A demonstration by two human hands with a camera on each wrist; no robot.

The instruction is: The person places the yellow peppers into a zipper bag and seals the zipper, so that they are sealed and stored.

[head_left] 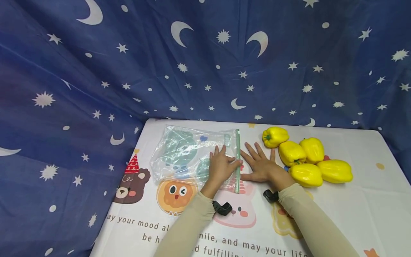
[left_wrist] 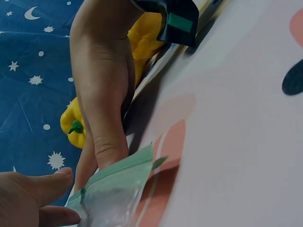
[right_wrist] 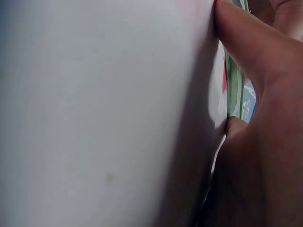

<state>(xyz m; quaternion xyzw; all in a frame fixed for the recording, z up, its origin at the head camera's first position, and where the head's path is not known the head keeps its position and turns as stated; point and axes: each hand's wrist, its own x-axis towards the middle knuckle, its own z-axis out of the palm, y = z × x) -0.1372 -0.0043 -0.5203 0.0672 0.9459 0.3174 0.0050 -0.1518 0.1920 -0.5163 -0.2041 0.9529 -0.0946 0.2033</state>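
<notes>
A clear zip-top bag [head_left: 179,153] with a green zip strip [head_left: 238,160] lies flat on the printed tablecloth. My left hand [head_left: 221,167] rests on the bag beside that strip, fingers extended and thumb reaching toward the green edge. In the left wrist view, the left thumb [left_wrist: 49,187] shows next to the green strip [left_wrist: 120,172]. My right hand [head_left: 261,167] is spread on the cloth just right of the strip, its fingertips close to the bag's edge. Nothing is held in it. The right wrist view shows the right hand [right_wrist: 279,104] close up, with the green strip [right_wrist: 234,90] beyond.
Several yellow bell peppers [head_left: 292,153] lie in a cluster right of my right hand, one [head_left: 275,137] at the back touching or close to the others. A blue curtain [head_left: 205,64] with moons and stars hangs behind the table [head_left: 379,210] and along its left side.
</notes>
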